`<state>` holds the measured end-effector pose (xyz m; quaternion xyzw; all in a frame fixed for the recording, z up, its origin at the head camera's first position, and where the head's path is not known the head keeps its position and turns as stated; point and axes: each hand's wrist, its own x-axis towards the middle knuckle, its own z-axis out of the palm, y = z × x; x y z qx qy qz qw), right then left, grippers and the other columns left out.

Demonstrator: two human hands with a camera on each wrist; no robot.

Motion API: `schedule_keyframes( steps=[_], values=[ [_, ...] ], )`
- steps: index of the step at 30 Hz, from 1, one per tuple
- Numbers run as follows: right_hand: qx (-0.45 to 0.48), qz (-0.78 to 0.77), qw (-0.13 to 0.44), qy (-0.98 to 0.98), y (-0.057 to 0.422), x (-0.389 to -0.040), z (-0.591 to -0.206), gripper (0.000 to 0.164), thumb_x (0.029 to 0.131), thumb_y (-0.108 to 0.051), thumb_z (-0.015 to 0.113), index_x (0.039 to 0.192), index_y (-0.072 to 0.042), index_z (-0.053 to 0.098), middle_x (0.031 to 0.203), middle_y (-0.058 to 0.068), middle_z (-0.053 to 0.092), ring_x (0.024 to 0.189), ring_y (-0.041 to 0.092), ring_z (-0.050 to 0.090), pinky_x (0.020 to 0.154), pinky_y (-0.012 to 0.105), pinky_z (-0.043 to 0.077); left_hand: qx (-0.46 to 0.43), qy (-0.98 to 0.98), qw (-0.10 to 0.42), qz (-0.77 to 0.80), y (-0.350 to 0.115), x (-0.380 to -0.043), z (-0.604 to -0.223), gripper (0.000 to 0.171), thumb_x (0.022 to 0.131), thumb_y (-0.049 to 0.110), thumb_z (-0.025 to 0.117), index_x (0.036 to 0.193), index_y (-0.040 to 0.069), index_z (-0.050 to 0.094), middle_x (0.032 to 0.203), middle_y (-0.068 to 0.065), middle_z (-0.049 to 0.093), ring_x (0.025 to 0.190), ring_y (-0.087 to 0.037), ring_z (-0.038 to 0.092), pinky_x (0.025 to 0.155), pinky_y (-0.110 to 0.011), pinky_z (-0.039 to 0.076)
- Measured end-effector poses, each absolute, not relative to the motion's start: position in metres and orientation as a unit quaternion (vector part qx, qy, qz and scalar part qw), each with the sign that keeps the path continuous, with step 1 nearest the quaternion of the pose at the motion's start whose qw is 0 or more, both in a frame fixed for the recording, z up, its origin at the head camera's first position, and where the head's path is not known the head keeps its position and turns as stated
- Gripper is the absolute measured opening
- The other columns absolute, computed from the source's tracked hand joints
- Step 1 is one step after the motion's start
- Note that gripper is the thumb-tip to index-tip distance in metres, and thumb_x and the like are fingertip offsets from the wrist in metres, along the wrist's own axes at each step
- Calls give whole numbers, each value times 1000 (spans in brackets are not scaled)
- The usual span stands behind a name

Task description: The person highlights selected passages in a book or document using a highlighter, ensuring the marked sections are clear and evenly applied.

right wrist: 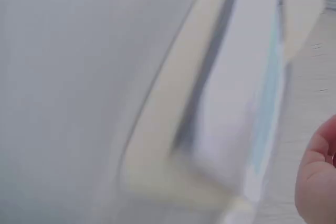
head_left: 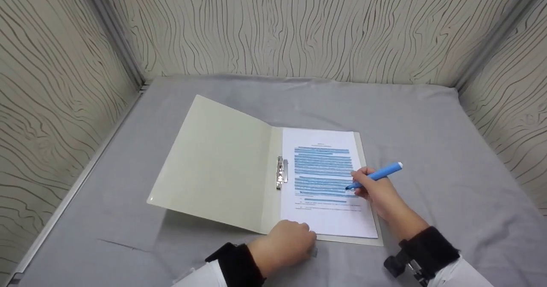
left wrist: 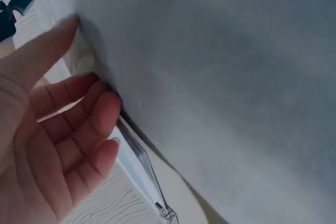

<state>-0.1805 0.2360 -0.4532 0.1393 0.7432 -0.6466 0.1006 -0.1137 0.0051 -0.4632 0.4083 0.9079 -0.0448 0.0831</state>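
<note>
A cream ring folder (head_left: pixel 213 163) lies opened out, with a stack of white printed sheets (head_left: pixel 329 221) on its right side. Blue highlighting (head_left: pixel 322 165) covers most lines of the top sheet. My right hand (head_left: pixel 382 197) pinches a blue marker (head_left: pixel 386 171), its dark tip at the right end of the lower lines. Along the bottom edge of the sheets and folder rests my left hand (head_left: pixel 286 244). Its fingers (left wrist: pixel 102 114) are loosely curled by that edge in the left wrist view. The right wrist view is blurred and shows only part of the right hand (right wrist: pixel 317 182).
The folder's metal ring clip (head_left: pixel 279 174) stands by the spine. Its left cover is tilted up off the grey cloth (head_left: pixel 406 112). Wood-grain patterned panels (head_left: pixel 273 26) enclose the back and both sides. A small grey thing (head_left: pixel 315 252) shows beside the left hand.
</note>
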Motion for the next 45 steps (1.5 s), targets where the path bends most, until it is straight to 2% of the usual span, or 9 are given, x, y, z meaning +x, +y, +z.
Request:
schedule_keyframes(
  steps=[6,10,14,20,24,33,36,39,45],
  values=[
    [134,-734,61,663,217,-162,-439,21,96,-24,54,83,-8,52,72,4,50,64,11,49,71,23,48,391,914,60,86,0,-123,-441,16,89,30,62,84,15,60,62,5,54,54,-9,46,49,-23,37],
    [97,-777,22,621,203,-147,-432,25,97,-16,51,72,-8,52,66,3,49,57,10,48,63,20,47,358,909,9,213,-3,-128,-424,18,88,31,64,86,14,58,67,6,59,56,-6,49,51,-18,38],
    [57,-800,-9,597,191,-132,-427,28,97,-15,51,70,-11,51,65,1,48,54,8,48,59,18,46,338,895,-45,287,-5,-127,-416,17,89,30,64,89,14,59,73,9,62,56,-3,47,52,-14,36],
    [7,-827,-41,561,179,-118,-422,27,97,-11,50,70,-10,51,65,0,48,54,7,48,58,17,46,335,885,-124,299,-6,-121,-413,16,88,28,65,88,14,58,73,8,62,53,-3,43,49,-12,31],
    [-8,-835,-43,548,173,-113,-422,27,97,-9,48,70,-10,51,65,0,48,54,7,48,57,17,45,346,880,-174,275,-4,-118,-413,18,86,27,68,88,13,56,75,7,61,52,-4,45,47,-11,30],
    [7,-872,-21,489,163,-102,-425,36,99,-10,42,65,-13,52,59,-3,45,54,5,46,56,16,41,405,827,-299,248,8,-111,-417,14,87,24,67,84,13,60,72,7,59,56,-4,55,51,-8,37],
    [17,-891,-13,454,162,-100,-424,37,98,-7,40,64,-11,53,59,-3,45,52,5,46,53,14,40,409,822,-313,245,12,-110,-416,13,87,22,67,84,12,61,72,6,61,58,-5,57,55,-9,42],
    [34,-908,-8,418,161,-99,-424,36,97,-5,41,64,-9,53,60,-2,45,50,5,46,51,13,40,412,821,-305,250,14,-108,-415,12,87,21,67,85,10,62,72,5,62,59,-5,58,58,-9,44],
    [60,-919,-31,388,158,-99,-426,39,97,-2,38,60,-8,50,59,-1,44,46,5,44,47,12,37,412,824,-299,251,18,-108,-415,12,87,20,67,84,9,61,72,5,61,59,-4,57,56,-12,44]
  ],
)
